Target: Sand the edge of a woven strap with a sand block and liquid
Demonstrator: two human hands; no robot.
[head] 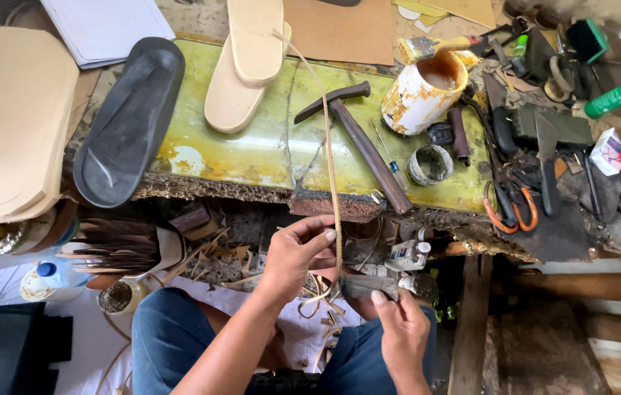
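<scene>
**Strip Being Trimmed Over the Lap**

Strip (pixel 332 168) of thin tan material is running in a long line from the pale sole shapes (pixel 246 62) on the yellow-green bench top (pixel 252 150) down to the person's lap. The left hand (pixel 297 252) is pinching the strip between thumb and fingers, so that hand is closed on it. The right hand (pixel 400 333) is wrapped tight around a dark tool (pixel 367 285), which looks like a small knife, and its tip is touching the strip low down.

The strip is looking narrow, flat and pale brown, and it is pulled fairly straight. Little curly scraps (pixel 318 303) of the same colour are lying on the cloth over the knees.

The blade is sitting very near the left fingers, so a slip could cut them. A hard pull could snap the thin strip, or tug the sole shapes off the bench. The hammer (pixel 358 139) and glue pot (pixel 421 91) are lying just beside the strip, and it could snag on them.
</scene>
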